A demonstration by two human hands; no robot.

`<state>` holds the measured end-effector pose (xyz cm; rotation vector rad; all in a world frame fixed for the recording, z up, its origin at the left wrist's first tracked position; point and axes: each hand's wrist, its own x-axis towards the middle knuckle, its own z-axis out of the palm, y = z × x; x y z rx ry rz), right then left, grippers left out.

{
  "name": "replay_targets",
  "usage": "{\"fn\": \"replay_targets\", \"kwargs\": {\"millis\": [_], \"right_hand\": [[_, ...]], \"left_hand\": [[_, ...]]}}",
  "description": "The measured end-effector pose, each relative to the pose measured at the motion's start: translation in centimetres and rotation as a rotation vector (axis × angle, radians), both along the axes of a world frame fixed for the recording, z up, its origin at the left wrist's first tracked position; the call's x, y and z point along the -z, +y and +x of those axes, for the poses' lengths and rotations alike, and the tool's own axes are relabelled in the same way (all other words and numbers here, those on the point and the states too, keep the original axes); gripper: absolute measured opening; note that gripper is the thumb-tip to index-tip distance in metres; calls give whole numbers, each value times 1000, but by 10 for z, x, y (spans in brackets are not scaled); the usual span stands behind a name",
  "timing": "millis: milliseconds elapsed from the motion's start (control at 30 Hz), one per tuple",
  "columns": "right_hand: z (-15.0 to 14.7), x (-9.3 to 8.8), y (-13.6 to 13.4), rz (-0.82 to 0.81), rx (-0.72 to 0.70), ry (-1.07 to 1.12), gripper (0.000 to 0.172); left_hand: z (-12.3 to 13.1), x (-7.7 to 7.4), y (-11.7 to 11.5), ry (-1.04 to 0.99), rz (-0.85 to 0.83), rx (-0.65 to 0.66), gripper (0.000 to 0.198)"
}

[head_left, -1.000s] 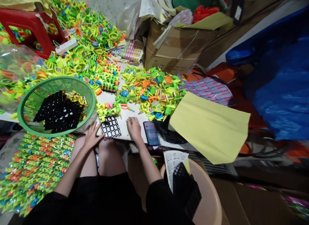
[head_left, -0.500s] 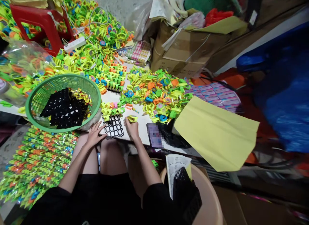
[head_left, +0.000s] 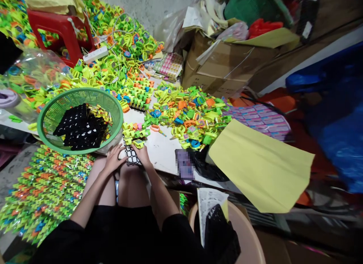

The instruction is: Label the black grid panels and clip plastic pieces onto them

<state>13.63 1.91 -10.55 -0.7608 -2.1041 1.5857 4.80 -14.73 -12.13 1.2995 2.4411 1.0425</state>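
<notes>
At the near edge of a crowded white worktable (head_left: pixel 164 150), a seated person bends over a black grid tray (head_left: pixel 131 155). Their left hand (head_left: pixel 114 159) rests flat and open on the tray's left side, steadying it and gripping nothing. Their right hand (head_left: pixel 142 155) has its fingers curled around a yellow-green toy piece (head_left: pixel 138 143), held just above the tray's far right corner, where a short row of pieces (head_left: pixel 135 130) already stands.

Beyond the right hand spreads a loose heap of bright pieces (head_left: pixel 188 112). Just left of the left hand sits a green mesh basket (head_left: pixel 53 109) stacked with more black trays. A phone (head_left: pixel 184 164) lies to the right of the right hand, and past it a yellow paper sheet (head_left: pixel 261 169) hangs over the table edge.

The tray sits right at the table's lip above the person's knees; a hard push while seating the piece, or a slip of the steadying hand, could tip it into the lap and scatter the row already fitted. The piece could also miss its cell if pressed in crooked.

A second ago the right hand lay empty on the bare table, well to the right of the tray; half a second ago it had picked up a yellow piece, and it has now carried that across to the tray. The left hand has stayed on the tray throughout.
</notes>
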Motion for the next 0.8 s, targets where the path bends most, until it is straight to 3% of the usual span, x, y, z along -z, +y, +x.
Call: {"fn": "replay_targets", "kwargs": {"millis": [133,267,433,567,700,800], "right_hand": [[-5,-1,1,204,-36,-66,23],[-14,-14,0,383,-88,-189,17],[-25,-35,0,446,-160,-323,21],[-30,-40,2,439,-163,-372,23],[-10,-36,-2,388,-151,-219,31],[31,-31,0,424,-62,-50,37]], "left_hand": [[-10,0,20,-88,161,-107,45],[-21,0,36,-65,189,-108,29],[-26,-1,37,-49,189,-115,25],[-28,-3,41,-49,218,-138,21],[-31,0,46,-133,239,-165,26],[-32,1,48,-157,200,-195,31]]}}
